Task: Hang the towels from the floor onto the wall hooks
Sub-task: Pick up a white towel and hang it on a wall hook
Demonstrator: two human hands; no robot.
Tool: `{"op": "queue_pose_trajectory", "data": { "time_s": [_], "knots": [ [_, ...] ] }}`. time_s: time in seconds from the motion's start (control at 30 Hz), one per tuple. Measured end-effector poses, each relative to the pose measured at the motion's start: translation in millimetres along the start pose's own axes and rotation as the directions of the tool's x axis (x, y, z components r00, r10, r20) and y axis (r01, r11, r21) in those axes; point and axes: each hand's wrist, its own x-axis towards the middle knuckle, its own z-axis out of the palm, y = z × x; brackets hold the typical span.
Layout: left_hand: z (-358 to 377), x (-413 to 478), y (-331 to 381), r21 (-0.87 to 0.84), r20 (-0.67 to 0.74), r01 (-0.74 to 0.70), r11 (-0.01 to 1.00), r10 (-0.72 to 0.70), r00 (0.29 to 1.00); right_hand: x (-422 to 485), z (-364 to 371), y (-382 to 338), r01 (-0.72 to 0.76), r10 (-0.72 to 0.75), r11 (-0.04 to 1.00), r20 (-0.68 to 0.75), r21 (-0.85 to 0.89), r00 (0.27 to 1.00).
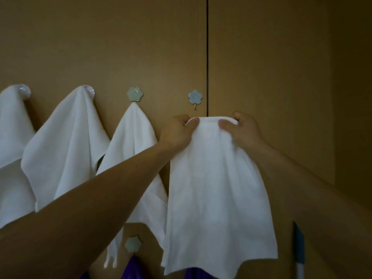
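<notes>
While both my arms reach up at the brown wall (100,37), my left hand (177,131) & right hand (243,130) each pinch the top edge of a white towel (217,188). Thumbs are on the near side, fingers curled round the back of the fold. The hands are close together w/ a short bunched stretch of cloth btwn them. The rest hangs straight down in loose folds, bottom hem free. Top of the towel sits just below the blue flower hook (195,97) & a bit to its right, not touching it. That hook's small metal prong is bare. The towel's top edge crosses the dark vertical seam (207,57) in the wall.

To the left, same row, a green flower hook (134,94) has a first hung towel (132,141) draped from a point. My left forearm passes in front of it. Next left, a round hook (89,90) carries a second hung towel (66,141). At the frame's left edge, another round hook (25,90) carries a third hung towel (12,127). All 3 are white & spread wider toward the bottom, sides close to each other.

Further down, a lower green hook (132,244) holds purple cloth (132,266), mostly hidden. Bottom right, near the wall, there's a teal & white object (299,250); can't tell what it is.
</notes>
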Motion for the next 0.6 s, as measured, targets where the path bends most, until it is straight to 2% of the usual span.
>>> {"op": "queue_pose_trajectory", "data": {
  "time_s": [0.13,0.23,0.43,0.6],
  "knots": [
    [-3.6,49.6,-10.9,0.121,-0.137,-0.046,0.992,0.063,0.989,42.9,20.3,-7.6,0.043,-0.05,0.996,-0.088,-0.081,0.995],
    [-7.9,79.0,-21.6,0.203,-0.224,-0.037,0.978,0.083,0.971,73.4,36.7,-10.1,0.021,-0.033,0.995,-0.123,-0.098,0.992],
    [-2.1,115.3,-33.7,0.313,-0.239,0.004,0.95,0.074,0.968,113.1,57.7,4.2,-0.025,-0.002,0.983,-0.146,-0.182,0.989],
    [13.2,117.6,-40.2,0.48,-0.286,0.017,0.877,0.139,0.948,119.1,68.1,22.2,-0.044,-0.006,0.974,-0.222,-0.221,0.975]
  ]
}}
